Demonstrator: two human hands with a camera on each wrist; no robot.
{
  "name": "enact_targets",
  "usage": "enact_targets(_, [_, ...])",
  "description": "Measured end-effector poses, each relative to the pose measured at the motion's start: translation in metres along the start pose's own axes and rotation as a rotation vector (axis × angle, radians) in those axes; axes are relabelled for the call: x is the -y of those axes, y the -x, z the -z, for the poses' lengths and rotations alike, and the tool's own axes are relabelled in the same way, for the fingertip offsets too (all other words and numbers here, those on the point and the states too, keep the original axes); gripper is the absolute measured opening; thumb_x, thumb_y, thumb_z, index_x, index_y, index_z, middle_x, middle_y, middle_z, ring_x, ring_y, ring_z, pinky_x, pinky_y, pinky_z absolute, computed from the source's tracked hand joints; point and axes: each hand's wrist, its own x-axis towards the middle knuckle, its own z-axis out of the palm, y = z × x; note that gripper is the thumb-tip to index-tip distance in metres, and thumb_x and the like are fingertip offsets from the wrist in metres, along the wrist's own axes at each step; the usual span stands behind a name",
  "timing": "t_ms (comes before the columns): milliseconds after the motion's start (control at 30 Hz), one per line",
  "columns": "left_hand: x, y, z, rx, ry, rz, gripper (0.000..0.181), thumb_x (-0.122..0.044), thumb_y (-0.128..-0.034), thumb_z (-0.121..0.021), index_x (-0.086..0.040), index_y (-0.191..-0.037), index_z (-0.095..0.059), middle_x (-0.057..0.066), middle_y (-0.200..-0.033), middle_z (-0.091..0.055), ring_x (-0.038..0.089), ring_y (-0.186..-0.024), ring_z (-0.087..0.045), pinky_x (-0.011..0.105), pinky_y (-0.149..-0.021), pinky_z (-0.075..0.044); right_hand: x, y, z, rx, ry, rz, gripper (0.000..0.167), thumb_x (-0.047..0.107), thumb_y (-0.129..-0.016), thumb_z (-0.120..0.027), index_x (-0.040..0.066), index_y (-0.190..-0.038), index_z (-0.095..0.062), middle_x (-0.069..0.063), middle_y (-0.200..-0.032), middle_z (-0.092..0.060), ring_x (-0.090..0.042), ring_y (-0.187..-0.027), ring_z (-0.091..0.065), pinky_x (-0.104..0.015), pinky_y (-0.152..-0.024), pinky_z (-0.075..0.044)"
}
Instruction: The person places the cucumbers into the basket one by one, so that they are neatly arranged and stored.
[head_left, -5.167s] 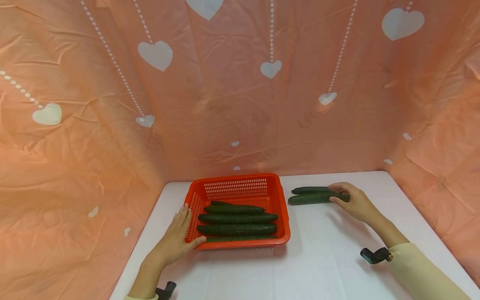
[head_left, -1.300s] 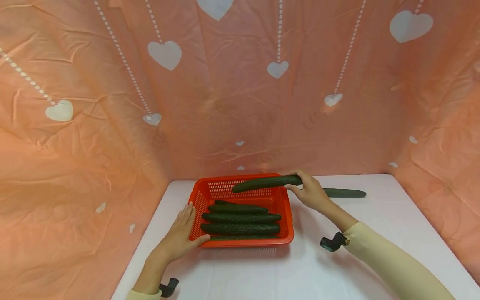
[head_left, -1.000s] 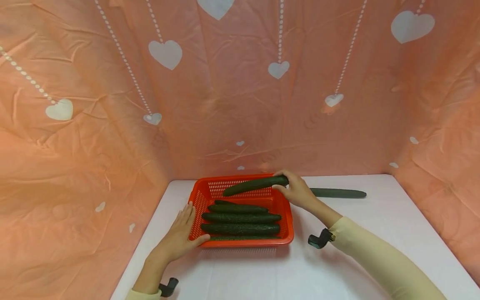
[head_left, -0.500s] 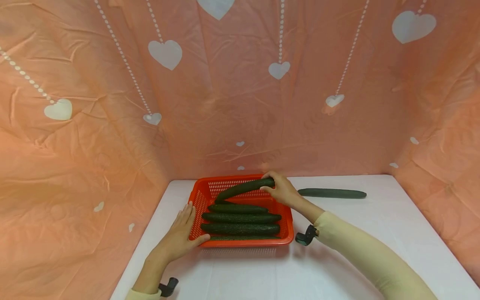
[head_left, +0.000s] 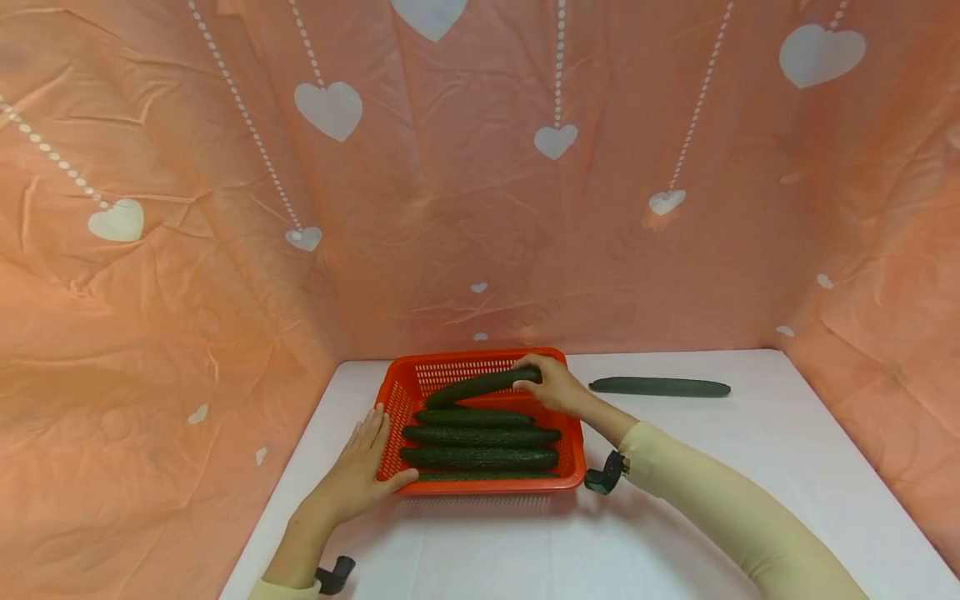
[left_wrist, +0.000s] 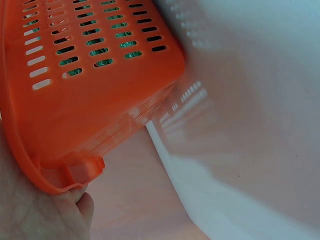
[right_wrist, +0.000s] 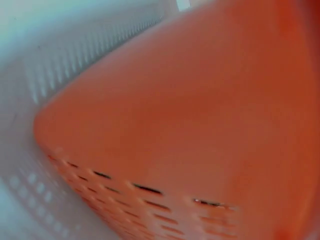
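Note:
In the head view, my right hand grips one end of a dark green cucumber. That cucumber slants inside the back of a red plastic basket, its left end lower than its gripped end. Several more cucumbers lie side by side in the basket. My left hand rests on the basket's left rim, fingers straight, thumb on the front rim. The left wrist view shows part of the left hand against the basket corner. Basket wall fills the right wrist view, where the hand is hidden.
A single cucumber lies on the white table to the right of the basket. Orange cloth with white hearts rises behind the table and on both sides.
Earlier, two cucumbers lay on the right. My right hand has lifted the nearer one and carried it left, then lowered it into the back of the basket. My left hand stays on the rim.

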Motion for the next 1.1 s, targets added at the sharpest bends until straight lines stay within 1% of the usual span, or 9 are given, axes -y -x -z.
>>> enact_targets(100, [0.001,0.000,0.000,0.001,-0.001,0.002,0.116,-0.067,-0.0966,-0.068,0.007,-0.167,-0.014,0.023,-0.178,-0.001,0.043,-0.165,0.000,0.063,-0.132,-0.007,-0.002,0.000,-0.002,0.009,-0.017,-0.016,0.031,0.015,-0.103,-0.073,0.005,-0.132,-0.073,-0.020,-0.141,-0.067,-0.039,-0.130,-0.064,-0.058,-0.111,-0.052])
enact_targets(167, [0.001,0.001,0.001,0.003,-0.001,0.006,0.116,-0.067,-0.0968,-0.068,0.007,-0.167,-0.014,0.023,-0.179,-0.001,0.043,-0.165,0.000,0.064,-0.132,-0.007,-0.002,-0.001,-0.003,0.010,-0.024,-0.018,0.031,0.016,-0.102,-0.075,0.006,-0.132,-0.074,-0.019,-0.142,-0.067,-0.040,-0.132,-0.062,-0.059,-0.113,-0.050])
enact_targets(300, [0.002,0.002,0.001,0.004,0.004,0.011,0.116,-0.067,-0.0967,-0.068,0.007,-0.167,-0.014,0.023,-0.179,0.000,0.044,-0.165,0.001,0.064,-0.131,-0.007,-0.001,-0.002,-0.009,0.011,0.012,0.020,0.033,0.017,-0.099,-0.080,0.006,-0.129,-0.076,-0.018,-0.137,-0.071,-0.039,-0.130,-0.064,-0.058,-0.112,-0.051])
enact_targets(433, [0.003,0.001,-0.001,0.002,0.010,0.010,0.116,-0.067,-0.0962,-0.068,0.007,-0.168,-0.015,0.023,-0.179,-0.001,0.044,-0.165,0.001,0.064,-0.131,-0.007,-0.001,-0.001,-0.014,0.028,0.051,0.055,0.033,0.016,-0.096,-0.083,0.005,-0.127,-0.076,-0.016,-0.131,-0.074,-0.036,-0.125,-0.067,-0.056,-0.111,-0.052])
enact_targets(567, [0.003,-0.001,-0.002,0.002,0.009,0.009,0.117,-0.068,-0.0958,-0.068,0.007,-0.168,-0.015,0.022,-0.179,0.000,0.043,-0.165,0.001,0.063,-0.132,-0.007,-0.002,0.001,-0.016,0.035,0.036,0.053,0.035,0.014,-0.097,-0.082,0.003,-0.130,-0.074,-0.017,-0.133,-0.073,-0.036,-0.127,-0.067,-0.055,-0.112,-0.052])
enact_targets(700, [0.003,-0.001,-0.002,-0.002,0.005,0.004,0.117,-0.068,-0.0957,-0.068,0.007,-0.168,-0.015,0.022,-0.179,-0.001,0.043,-0.165,0.001,0.063,-0.132,-0.007,-0.004,0.001,-0.014,0.020,-0.008,0.069,0.035,0.008,-0.100,-0.077,-0.002,-0.133,-0.070,-0.019,-0.130,-0.073,-0.036,-0.123,-0.069,-0.052,-0.108,-0.056])
enact_targets(800, [0.003,-0.001,-0.002,-0.003,0.004,0.002,0.116,-0.068,-0.0958,-0.068,0.007,-0.168,-0.015,0.023,-0.179,-0.001,0.044,-0.165,0.000,0.064,-0.132,-0.008,-0.005,0.003,-0.007,0.001,-0.036,0.081,0.035,0.006,-0.102,-0.073,-0.004,-0.135,-0.068,-0.021,-0.131,-0.072,-0.037,-0.122,-0.070,-0.052,-0.105,-0.057])
enact_targets(933, [0.002,-0.001,-0.002,-0.001,0.001,0.002,0.117,-0.068,-0.0958,-0.068,0.007,-0.167,-0.015,0.023,-0.179,-0.002,0.044,-0.165,-0.001,0.064,-0.131,-0.008,-0.002,0.010,0.008,-0.021,-0.047,0.078,0.035,0.006,-0.104,-0.071,-0.003,-0.137,-0.067,-0.022,-0.133,-0.071,-0.040,-0.124,-0.068,-0.054,-0.106,-0.056])
enact_targets(1100, [0.001,-0.001,-0.001,-0.005,-0.001,0.002,0.116,-0.067,-0.0956,-0.069,0.008,-0.167,-0.016,0.024,-0.178,-0.002,0.044,-0.165,-0.001,0.064,-0.131,-0.008,-0.007,0.019,0.027,-0.058,-0.046,0.073,0.035,0.006,-0.103,-0.072,-0.003,-0.136,-0.068,-0.024,-0.133,-0.071,-0.041,-0.124,-0.069,-0.057,-0.107,-0.055])
